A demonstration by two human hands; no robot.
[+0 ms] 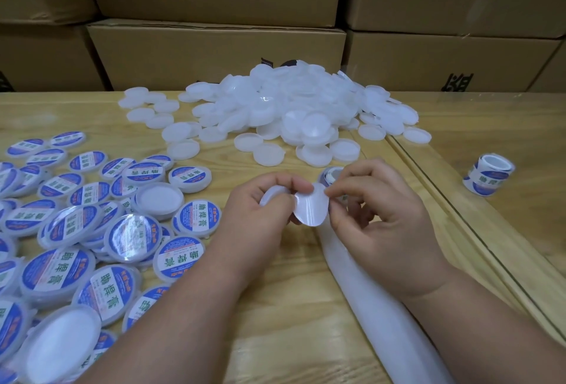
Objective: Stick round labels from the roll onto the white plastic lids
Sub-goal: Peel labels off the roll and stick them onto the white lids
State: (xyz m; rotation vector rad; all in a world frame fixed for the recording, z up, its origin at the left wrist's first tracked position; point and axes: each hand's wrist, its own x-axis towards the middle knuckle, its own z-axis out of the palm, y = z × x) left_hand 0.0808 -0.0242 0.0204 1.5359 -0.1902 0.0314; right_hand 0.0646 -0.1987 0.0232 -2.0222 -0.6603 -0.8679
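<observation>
My left hand [260, 212] grips a bare white plastic lid [274, 195], mostly hidden by its fingers. My right hand [373, 209] pinches a round label [311, 209] by its right edge, its white back facing me, held against the lid. The label roll [332, 175] lies just behind my right fingers, partly hidden. Its empty white backing strip [376, 307] trails toward me under my right forearm. A heap of unlabelled white lids [291, 108] sits at the table's far middle. Several labelled lids [76, 230] with blue and white print lie spread at the left.
A second label roll [488, 178] stands at the right on the glass-topped wooden table [275, 307]. Stacked cardboard boxes [214, 53] wall off the back edge. A raised wooden strip [444, 200] runs diagonally along the table's right side.
</observation>
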